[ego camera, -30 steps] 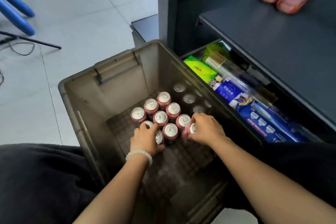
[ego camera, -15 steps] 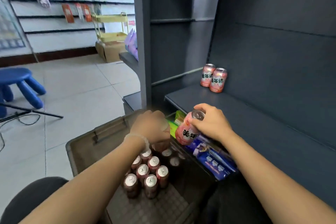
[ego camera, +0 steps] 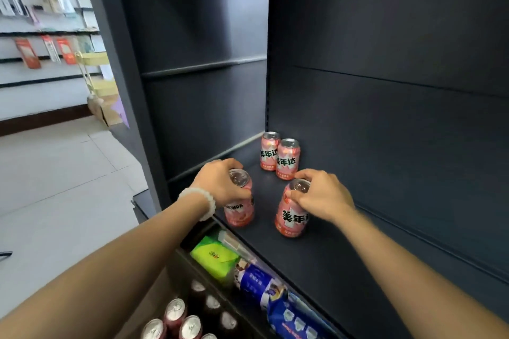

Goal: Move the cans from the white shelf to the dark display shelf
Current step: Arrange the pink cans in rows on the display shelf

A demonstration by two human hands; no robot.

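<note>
Down at the near left, a cluster of cans [ego camera: 176, 319] stands waiting below the shelf, silver tops up; what holds them is mostly out of view, and I can count at least half a dozen tops, some in shadow. Those, I'd judge, are the bulk of the job not yet done.

Just right of them, the left hand [ego camera: 220, 187], a pale bead bracelet [ego camera: 202, 201] on its wrist, has its fingers curled round the top of a pink can [ego camera: 239, 212] near the front left edge of the dark display shelf [ego camera: 330, 256]. Whether that can's base is down on the board or a shade above it, I cannot tell.

Farther back, two cans [ego camera: 279, 155] stand upright, touching each other, close to the shelf's rear left corner. Those two look placed and finished.

To the right, the right hand [ego camera: 321, 197] pinches the rim and upper wall of a second pink can [ego camera: 292, 215], which leans slightly and seems just about set down.

Under the shelf's front edge lie a green packet [ego camera: 214, 257] and blue packets [ego camera: 275, 297].

So two are shelved, two are arriving, many are left, and most of the dark shelf is bare to the right.
</note>
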